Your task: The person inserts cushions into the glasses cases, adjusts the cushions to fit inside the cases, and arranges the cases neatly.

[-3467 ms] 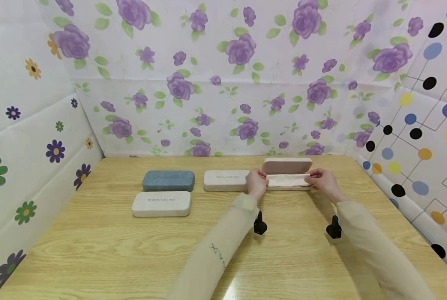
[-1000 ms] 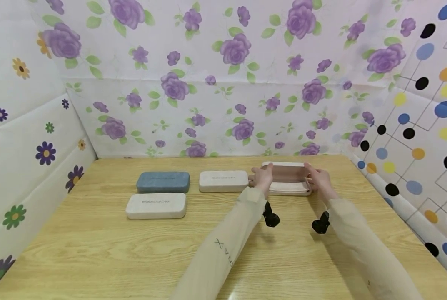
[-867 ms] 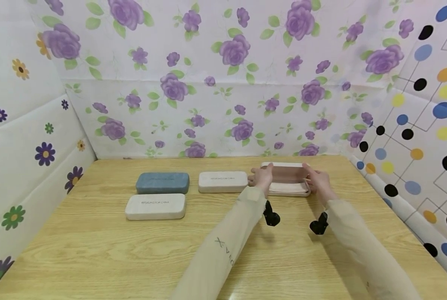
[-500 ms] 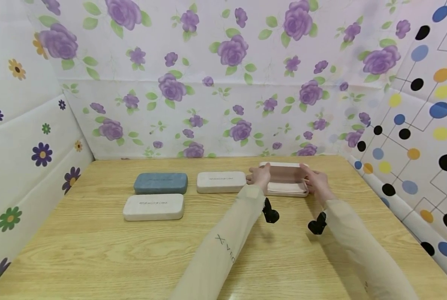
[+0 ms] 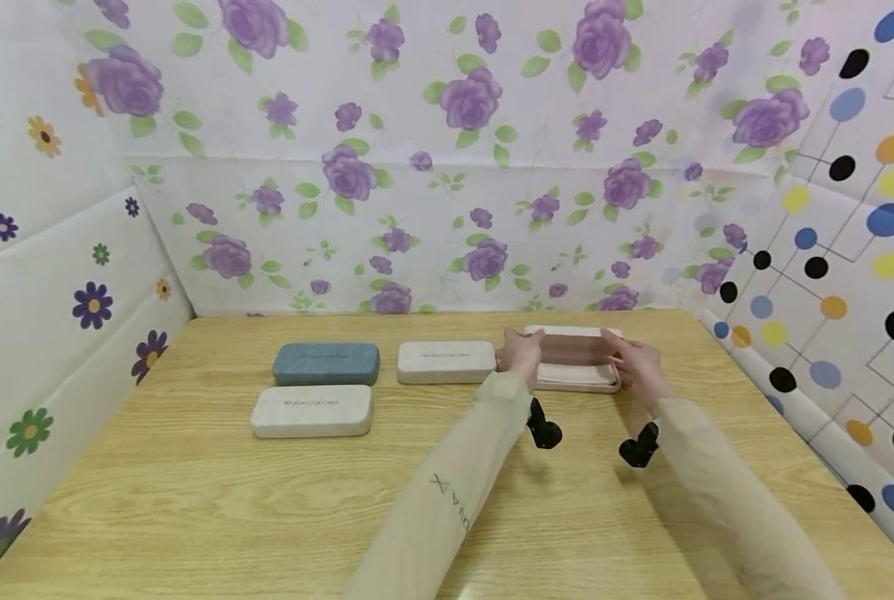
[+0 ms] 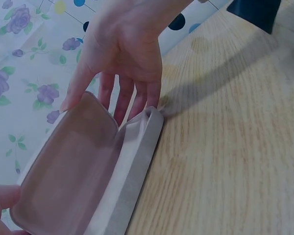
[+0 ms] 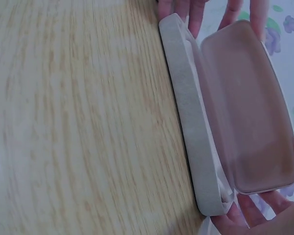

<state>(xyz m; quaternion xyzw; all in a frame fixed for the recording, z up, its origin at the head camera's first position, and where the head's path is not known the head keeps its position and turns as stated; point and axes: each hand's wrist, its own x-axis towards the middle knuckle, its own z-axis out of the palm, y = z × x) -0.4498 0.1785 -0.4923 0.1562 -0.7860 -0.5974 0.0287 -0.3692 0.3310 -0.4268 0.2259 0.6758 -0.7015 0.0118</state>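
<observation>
An oblong pale glasses case (image 5: pixel 580 388) with a pinkish lining stands open at the back right of the table. Inside its base lies a folded whitish cloth (image 5: pixel 576 374). My left hand (image 5: pixel 520 357) grips the case's left end, thumb at the upper edge of the raised lid (image 5: pixel 577 350). At the opposite end my right hand (image 5: pixel 636 367) has its thumb on the lid's edge too. In the left wrist view, the right hand's fingers (image 6: pixel 123 100) reach down behind the lid's end to the base. Seen from the right wrist, the lid lining (image 7: pixel 250 107) is bare.
Left of the open case lies a closed white glasses case (image 5: pixel 447 363). Farther left are a closed blue case (image 5: pixel 327 364) and, in front of it, another white case (image 5: pixel 312 411). All rest on a wooden table (image 5: pixel 267 517) with patterned cloth walls (image 5: pixel 289 233) around it.
Earlier both hands held the cloth stretched over the case; now it lies in the base and the hands are on the lid's ends. Over the last half second the lid has tipped slightly forward.
</observation>
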